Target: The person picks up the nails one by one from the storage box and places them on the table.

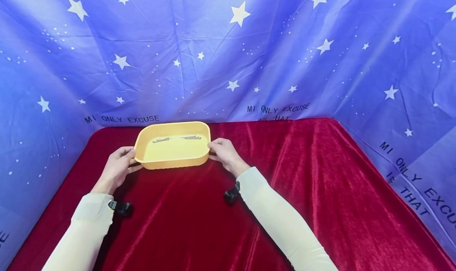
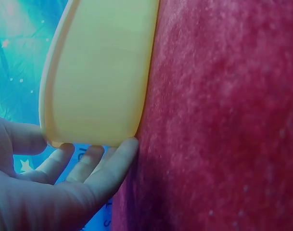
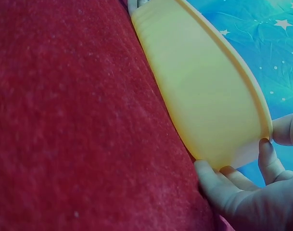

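A yellow rectangular tray with rounded corners [image 1: 171, 163] is at the far left part of the red-covered table. Two small bundles of thin grey metal pieces that look like nails [image 1: 191, 137] lie inside it, one at left and one at right. My left hand [image 1: 116, 165] grips the tray's left end, thumb at the rim and fingers against the outer wall. At the opposite end my right hand [image 1: 226, 154] holds the rim between thumb and fingers. Both wrist views show the yellow outer wall [image 2: 100, 72] close to the cloth; whether its base touches cannot be told.
Dark red velvet cloth [image 1: 292, 176] covers the table. Behind and beside it hangs a blue curtain [image 1: 199, 81] with white stars and black lettering. A small black camera [image 1: 122, 208] is strapped at the left wrist, another black camera [image 1: 232, 193] at the right.
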Motion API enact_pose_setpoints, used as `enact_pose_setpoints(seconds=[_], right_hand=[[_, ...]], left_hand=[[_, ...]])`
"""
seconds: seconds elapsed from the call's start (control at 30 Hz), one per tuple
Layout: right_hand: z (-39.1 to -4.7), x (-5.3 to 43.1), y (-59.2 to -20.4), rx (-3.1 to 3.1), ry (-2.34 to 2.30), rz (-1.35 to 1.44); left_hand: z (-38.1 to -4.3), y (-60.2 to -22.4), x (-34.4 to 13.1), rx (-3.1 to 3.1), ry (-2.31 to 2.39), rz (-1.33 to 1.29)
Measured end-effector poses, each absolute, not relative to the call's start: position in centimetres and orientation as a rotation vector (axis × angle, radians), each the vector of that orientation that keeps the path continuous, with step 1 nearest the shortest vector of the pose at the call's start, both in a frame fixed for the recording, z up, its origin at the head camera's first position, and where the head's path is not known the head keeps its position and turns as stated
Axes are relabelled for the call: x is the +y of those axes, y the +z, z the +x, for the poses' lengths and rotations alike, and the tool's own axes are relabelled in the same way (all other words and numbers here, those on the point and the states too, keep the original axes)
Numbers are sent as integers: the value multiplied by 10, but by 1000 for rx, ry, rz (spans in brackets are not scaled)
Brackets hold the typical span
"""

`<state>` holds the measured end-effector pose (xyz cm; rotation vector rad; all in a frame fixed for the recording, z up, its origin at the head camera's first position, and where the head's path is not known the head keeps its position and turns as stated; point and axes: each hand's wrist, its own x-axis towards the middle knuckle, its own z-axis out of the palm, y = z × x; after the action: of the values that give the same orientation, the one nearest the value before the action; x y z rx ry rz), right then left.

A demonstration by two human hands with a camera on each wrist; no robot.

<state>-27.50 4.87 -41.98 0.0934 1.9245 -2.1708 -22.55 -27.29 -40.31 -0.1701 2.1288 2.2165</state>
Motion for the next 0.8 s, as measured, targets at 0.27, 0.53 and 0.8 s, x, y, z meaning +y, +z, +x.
enact_pose_setpoints(seconds=[0.27, 0.53, 0.8], right_hand=[[-274, 56, -420, 1936, -2170, 106], [-274, 65, -422, 1923, -2195, 108], [-274, 71, -423, 1920, -2208, 110]], left_hand=[[-225, -402, -265, 2168, 2176, -174], [-227, -402, -255, 2184, 2153, -190], [-229, -404, -249, 2170, 2168, -200]])
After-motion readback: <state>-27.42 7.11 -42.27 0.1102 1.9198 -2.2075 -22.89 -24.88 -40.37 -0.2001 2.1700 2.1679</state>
